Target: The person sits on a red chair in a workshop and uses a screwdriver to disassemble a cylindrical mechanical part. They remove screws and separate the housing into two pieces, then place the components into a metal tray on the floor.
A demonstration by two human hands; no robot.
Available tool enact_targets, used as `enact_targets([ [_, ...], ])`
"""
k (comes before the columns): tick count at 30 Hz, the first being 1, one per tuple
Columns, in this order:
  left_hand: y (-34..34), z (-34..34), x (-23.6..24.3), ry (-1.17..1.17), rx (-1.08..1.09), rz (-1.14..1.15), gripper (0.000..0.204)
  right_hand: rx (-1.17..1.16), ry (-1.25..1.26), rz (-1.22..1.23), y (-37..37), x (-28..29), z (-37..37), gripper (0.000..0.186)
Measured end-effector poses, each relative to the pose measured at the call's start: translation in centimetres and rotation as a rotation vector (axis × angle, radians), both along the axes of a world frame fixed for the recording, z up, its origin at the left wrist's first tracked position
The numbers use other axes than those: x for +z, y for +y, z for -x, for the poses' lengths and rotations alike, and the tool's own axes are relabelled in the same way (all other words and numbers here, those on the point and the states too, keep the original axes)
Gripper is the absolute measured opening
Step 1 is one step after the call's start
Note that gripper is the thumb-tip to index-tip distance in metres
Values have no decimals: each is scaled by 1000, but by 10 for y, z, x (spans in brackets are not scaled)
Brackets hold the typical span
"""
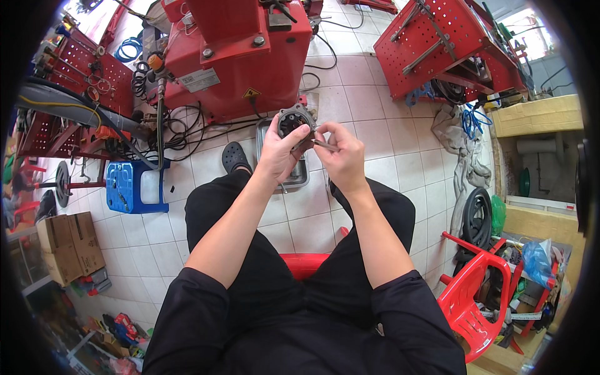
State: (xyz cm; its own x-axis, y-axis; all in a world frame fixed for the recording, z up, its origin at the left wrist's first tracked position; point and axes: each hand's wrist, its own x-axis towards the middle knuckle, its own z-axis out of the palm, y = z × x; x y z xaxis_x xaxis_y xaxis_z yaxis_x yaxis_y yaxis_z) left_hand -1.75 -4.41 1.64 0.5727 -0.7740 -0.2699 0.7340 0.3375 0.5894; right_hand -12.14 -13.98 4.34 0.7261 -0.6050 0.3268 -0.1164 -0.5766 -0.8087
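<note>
Above our knees, our left hand grips one round metal housing; our right hand pinches one thin tool against it. Below lies one metal tray on the tiled floor, open room either side.

I see a repair workshop: a big red machine, red pegboard tool racks hung with tools, and cables on a tiled floor.

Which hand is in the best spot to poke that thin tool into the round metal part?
The right hand, probably. It already pinches the thin metal tool, whose tip points toward the round grey metal part with a dark hole. The left hand is busy gripping that part, holding it up above the metal tray.
</note>
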Motion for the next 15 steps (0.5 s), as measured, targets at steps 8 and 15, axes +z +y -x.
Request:
enact_targets([
  [8,-1,-14,-20,181,60,8,14,-107,-42,-312,-1,-5,-2,9],
  [15,6,-24,-21,196,142,-82,17,-87,-69,-439,-6,-3,2,9],
])
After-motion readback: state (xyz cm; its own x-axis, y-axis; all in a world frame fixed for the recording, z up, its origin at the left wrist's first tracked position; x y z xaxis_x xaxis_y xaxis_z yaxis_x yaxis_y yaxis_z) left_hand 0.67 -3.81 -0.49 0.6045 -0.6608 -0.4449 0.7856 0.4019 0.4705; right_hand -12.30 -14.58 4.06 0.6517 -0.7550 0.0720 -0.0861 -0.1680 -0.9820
